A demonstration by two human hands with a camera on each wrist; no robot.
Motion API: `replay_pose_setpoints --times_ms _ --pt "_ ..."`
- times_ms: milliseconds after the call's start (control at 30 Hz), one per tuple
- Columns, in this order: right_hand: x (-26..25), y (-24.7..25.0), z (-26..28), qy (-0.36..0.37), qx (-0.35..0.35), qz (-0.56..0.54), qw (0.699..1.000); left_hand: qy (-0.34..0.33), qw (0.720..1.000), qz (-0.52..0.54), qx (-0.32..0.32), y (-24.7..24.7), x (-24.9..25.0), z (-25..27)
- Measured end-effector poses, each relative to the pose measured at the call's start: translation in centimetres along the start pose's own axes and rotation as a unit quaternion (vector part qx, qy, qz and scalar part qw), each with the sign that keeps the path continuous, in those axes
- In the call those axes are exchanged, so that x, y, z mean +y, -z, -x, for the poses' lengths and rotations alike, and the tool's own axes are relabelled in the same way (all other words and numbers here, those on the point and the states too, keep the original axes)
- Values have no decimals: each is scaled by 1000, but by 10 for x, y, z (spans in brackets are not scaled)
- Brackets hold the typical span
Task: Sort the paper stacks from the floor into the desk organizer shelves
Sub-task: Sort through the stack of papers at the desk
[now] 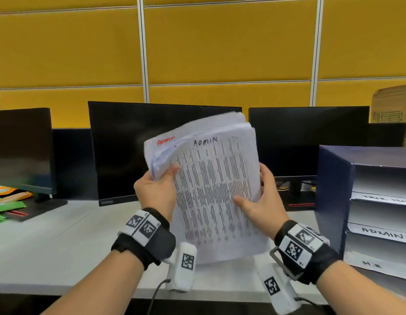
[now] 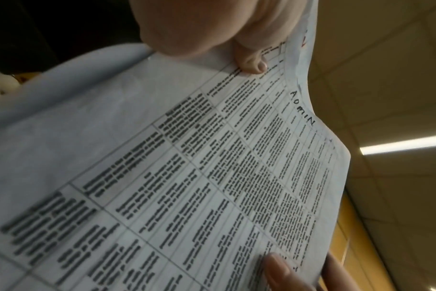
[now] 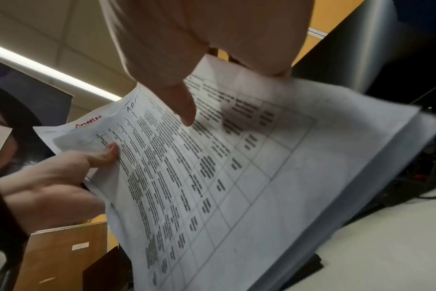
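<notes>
While both hands, left hand (image 1: pixel 155 189) and right hand (image 1: pixel 263 201), grip the thick white ADMIN-marked paper stack (image 1: pixel 211 189), filing it into the dark blue organizer's ADMIN shelf (image 1: pixel 381 235) at lower right seems left.

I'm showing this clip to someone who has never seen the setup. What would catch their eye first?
The thick paper stack marked ADMIN, held up in mid-frame over the desk by the left hand and right hand. Behind it, the bright yellow wall panels above dark monitors. At right, the desk organizer, with one shelf labelled ADMIN.
</notes>
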State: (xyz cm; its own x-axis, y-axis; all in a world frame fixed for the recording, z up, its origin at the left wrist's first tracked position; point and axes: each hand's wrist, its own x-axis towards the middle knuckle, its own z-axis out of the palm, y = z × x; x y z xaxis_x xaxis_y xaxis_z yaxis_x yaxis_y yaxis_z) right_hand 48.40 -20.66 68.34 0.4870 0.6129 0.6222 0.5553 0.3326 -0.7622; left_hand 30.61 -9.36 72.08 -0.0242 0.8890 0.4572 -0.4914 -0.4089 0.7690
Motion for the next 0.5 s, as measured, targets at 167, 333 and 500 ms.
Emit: replay_pose_setpoints --times_ms 167,333,500 --pt "1 -3 -1 25 -3 6 1000 12 999 34 30 -1 10 -14" --pt "14 -1 5 87 -29 90 992 56 994 42 89 11 2 -20" --pt "17 3 9 -8 -166 170 971 90 991 64 80 20 -2 -23"
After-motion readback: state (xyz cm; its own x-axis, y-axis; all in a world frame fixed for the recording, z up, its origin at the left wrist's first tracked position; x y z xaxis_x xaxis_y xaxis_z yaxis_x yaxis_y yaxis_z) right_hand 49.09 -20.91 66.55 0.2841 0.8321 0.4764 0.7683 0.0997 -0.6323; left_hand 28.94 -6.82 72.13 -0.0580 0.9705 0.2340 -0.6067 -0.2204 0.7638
